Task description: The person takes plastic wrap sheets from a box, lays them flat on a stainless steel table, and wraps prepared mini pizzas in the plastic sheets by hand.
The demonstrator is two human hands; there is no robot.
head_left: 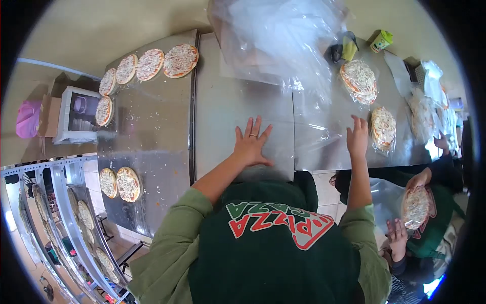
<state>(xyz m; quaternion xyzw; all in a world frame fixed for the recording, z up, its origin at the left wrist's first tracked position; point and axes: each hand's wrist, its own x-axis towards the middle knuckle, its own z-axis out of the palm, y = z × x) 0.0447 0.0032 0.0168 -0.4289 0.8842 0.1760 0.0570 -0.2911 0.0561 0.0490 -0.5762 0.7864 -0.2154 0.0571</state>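
Note:
My left hand (252, 143) lies with fingers spread over the metal table, a ring on one finger. Thin clear plastic (316, 119) stretches across the tabletop between my two hands and is hard to make out in places. My right hand (358, 136) is raised at the right, fingers extended and nothing visible in them. Just beyond it, a pizza (383, 128) in clear wrap rests near the table's front edge. Farther back are more wrapped pizzas (359, 81), overlapping. A large heap of clear plastic bags (283, 40) stands at the back, in front of me.
Several unwrapped pizzas (180, 61) line the left table's edges, with crumbs scattered between. A metal rack (76, 213) of pizzas stands at lower left. At right, a co-worker's hands (398, 238) hold a bagged pizza (418, 206). A green-yellow container (381, 41) sits at the back.

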